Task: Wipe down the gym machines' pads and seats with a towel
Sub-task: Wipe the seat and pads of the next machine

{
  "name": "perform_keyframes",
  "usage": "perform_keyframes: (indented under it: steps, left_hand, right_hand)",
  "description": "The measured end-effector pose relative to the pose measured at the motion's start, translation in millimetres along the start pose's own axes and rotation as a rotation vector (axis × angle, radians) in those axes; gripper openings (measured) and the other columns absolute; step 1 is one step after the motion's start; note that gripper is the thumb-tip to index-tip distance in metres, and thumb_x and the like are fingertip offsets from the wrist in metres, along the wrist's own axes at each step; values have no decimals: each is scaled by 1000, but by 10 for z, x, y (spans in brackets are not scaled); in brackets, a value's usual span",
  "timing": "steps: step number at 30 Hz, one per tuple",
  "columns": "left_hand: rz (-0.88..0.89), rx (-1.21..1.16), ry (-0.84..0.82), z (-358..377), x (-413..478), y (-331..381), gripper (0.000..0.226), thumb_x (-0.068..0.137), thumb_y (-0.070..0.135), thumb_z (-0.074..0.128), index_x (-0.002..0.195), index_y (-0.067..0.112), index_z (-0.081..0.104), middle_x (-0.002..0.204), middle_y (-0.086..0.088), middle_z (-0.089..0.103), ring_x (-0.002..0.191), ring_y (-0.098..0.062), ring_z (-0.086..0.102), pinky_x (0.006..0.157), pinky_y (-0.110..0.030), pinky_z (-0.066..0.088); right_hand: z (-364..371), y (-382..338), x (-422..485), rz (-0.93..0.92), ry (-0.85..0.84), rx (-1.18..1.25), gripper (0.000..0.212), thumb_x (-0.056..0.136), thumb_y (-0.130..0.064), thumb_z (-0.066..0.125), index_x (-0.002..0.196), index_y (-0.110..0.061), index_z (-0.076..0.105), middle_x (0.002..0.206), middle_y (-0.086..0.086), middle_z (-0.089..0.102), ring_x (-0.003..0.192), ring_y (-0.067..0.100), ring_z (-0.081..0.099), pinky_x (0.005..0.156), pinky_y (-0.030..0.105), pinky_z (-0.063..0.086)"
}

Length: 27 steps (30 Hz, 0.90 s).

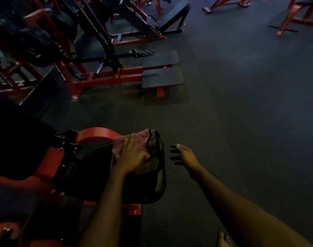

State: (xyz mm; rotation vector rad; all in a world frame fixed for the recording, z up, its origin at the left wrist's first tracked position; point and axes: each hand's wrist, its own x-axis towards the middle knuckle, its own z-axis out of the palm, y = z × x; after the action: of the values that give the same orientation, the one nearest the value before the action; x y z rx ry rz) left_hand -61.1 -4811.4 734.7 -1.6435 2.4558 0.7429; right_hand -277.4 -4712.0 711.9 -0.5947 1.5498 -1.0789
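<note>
A black padded seat (102, 175) of a red-framed machine lies at the lower left. A pink towel (143, 139) is spread over the seat's far end. My left hand (132, 155) presses flat on the towel, fingers straight and spread. My right hand (184, 154) hovers in the air to the right of the seat, fingers spread, holding nothing and touching nothing.
A red machine with two black foot plates (161, 72) stands ahead on the dark rubber floor (241, 113). Weight plates (38, 49) hang at the upper left. A black incline pad (173, 15) and more red frames (294, 16) stand at the back.
</note>
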Motion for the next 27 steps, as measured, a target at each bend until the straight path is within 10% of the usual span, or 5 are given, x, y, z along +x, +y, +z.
perform_keyframes:
  steps: [5,11,19,23,27]
  left_hand:
    - [-221,75,220,330,-317,615,88,82,88,22,154,52,-11,166,-2,-23,153,-32,-20,110,-77,-4]
    - [-117,271,14,-90,218,474,64,99,60,42,153,56,8,167,-2,-19,152,-39,-15,108,-82,3]
    - [-52,130,261,421,-604,384,63,88,72,11,146,59,-12,167,16,-14,155,-21,-10,116,-70,-1]
    - [-172,56,196,259,-180,426,66,100,64,27,154,49,-6,166,14,-17,154,-22,-18,116,-72,-3]
    - [-183,25,164,55,223,458,64,100,64,31,157,47,8,169,12,-7,154,-27,-13,114,-74,-3]
  right_hand:
    - [151,-30,-44,-3,-13,142,34,111,-31,37,126,-15,65,110,8,70,86,25,69,68,33,59]
    - [188,152,-51,23,6,138,33,111,-34,39,114,-19,68,111,8,70,87,29,68,85,46,57]
    - [365,109,-57,-83,30,141,33,109,-25,46,137,-24,64,125,3,69,102,23,71,70,26,58]
    - [478,239,-91,-136,97,54,35,106,-25,51,136,-40,60,133,-1,67,106,9,67,90,30,59]
    - [591,306,-273,-116,113,69,40,110,-28,41,150,-31,48,131,-13,55,109,0,53,82,6,43]
